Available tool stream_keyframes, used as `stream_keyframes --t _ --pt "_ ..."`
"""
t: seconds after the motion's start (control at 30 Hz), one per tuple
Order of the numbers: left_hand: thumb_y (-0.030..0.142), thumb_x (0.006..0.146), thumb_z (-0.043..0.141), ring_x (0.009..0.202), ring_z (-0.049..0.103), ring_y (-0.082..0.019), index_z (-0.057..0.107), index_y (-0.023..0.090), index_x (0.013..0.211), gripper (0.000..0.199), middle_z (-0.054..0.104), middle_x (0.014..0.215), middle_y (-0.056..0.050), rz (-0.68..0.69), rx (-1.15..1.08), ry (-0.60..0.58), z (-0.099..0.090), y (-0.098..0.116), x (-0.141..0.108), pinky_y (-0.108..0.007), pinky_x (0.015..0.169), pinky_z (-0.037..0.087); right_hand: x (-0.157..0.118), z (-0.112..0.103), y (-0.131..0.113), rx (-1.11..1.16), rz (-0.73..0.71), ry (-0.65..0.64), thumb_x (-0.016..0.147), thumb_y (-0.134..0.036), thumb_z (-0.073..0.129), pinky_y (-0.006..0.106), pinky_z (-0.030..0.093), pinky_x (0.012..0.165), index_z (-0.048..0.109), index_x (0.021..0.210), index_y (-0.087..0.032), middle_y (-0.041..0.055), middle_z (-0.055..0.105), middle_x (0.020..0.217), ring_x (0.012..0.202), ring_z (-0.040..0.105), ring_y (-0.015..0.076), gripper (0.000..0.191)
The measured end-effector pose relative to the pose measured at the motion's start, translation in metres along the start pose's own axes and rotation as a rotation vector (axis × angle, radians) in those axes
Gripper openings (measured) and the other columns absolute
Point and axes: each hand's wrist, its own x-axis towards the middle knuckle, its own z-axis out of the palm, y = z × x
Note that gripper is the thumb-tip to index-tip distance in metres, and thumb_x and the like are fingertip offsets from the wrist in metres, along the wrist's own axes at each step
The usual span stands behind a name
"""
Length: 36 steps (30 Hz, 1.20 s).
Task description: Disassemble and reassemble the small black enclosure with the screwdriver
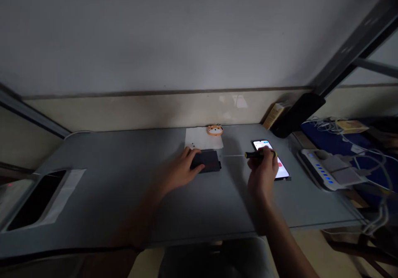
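Note:
A flat dark rectangular box-like device (209, 161) lies on the grey desk. My left hand (186, 167) grips its left end, thumb on the near side and fingers over the far edge. In my right hand (263, 168) is a screwdriver (253, 155) with a black and yellow handle; its thin shaft points left toward the device's right end. Whether the tip touches the device I cannot tell. Under and behind the right hand a lit phone (282, 170) rests on the desk. White paper (195, 137) with a few tiny dark bits, perhaps screws, lies beyond the device.
An orange animal-faced item (215, 130) sits on the paper's far edge. At right are a white power strip (329, 170) with plugs and cables, a black cylinder (298, 114) and a yellow box (274, 114). A dark-screened tablet-like device (37, 199) lies at left.

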Motion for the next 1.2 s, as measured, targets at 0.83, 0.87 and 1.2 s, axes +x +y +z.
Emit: stream_keyframes --t 0.83,0.87,1.2 --pt "0.006 0.086 0.043 0.092 0.071 -0.019 0.072 0.022 0.092 0.034 0.076 0.095 -0.002 -0.018 -0.197 0.051 -0.005 -0.015 0.015 -0.035 0.091 0.058 0.005 0.047 0.042 -0.231 -0.225 -0.574 0.084 -0.065 0.063 0.028 0.04 0.06 0.055 0.075 -0.025 -0.0057 0.053 0.062 0.062 0.049 0.0137 0.043" --pt "0.007 0.085 0.044 0.092 0.071 -0.019 0.072 0.022 0.092 0.032 0.075 0.095 -0.002 -0.003 -0.196 0.053 -0.006 -0.014 0.015 -0.035 0.092 0.058 0.004 0.047 0.042 -0.234 -0.225 -0.59 0.084 -0.065 0.064 0.028 0.04 0.06 0.055 0.075 -0.025 -0.0058 0.053 0.062 0.062 0.049 0.0136 0.042" --pt "0.012 0.085 0.057 0.101 0.069 -0.022 0.07 0.023 0.099 0.021 0.073 0.103 -0.005 0.082 -0.211 -0.017 -0.013 -0.012 0.012 -0.04 0.1 0.056 0.003 0.045 0.036 -0.237 -0.221 -0.617 0.081 -0.066 0.066 0.028 0.038 0.058 0.053 0.067 -0.024 -0.0065 0.045 0.058 0.058 0.043 0.0123 0.046"
